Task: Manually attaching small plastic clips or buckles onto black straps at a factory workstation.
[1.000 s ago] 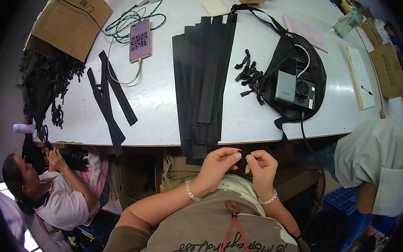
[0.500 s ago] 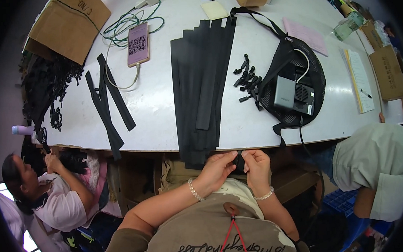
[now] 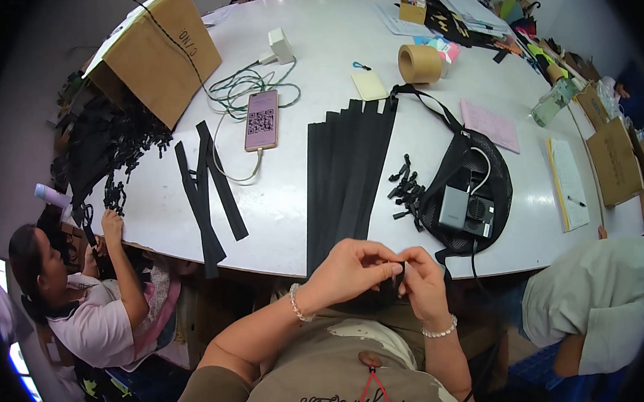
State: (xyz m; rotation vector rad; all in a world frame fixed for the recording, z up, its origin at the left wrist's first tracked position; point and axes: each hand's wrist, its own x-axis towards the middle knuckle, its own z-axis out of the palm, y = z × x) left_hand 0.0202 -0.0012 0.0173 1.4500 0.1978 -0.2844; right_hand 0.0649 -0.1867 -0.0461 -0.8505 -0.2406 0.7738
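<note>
**Fingers pinching a small black piece at the desk edge**

Fingers [image 3: 384,260] of my left hand [image 3: 348,269] are pressed together on a small black piece [image 3: 400,268], and my right hand [image 3: 424,282] pinches the same piece from the other side. It sits between both hands, just below the near rim of the desk [image 3: 328,53], over my lap; most of it is hidden by the fingertips, so I cannot tell its exact shape.

To do this well, I judge I should keep both pinches close together and the piece level, working it in small motions so nothing slips.

Just beyond the hands lies a stack of black strips [image 3: 349,170], hanging over the rim. To its right, loose black clips [image 3: 406,188] lie beside a mesh bag [image 3: 469,192]. Farther left are crossed zipper strips [image 3: 207,186] and a phone [image 3: 262,120]; a tape roll [image 3: 419,62] stands farther back.
</note>
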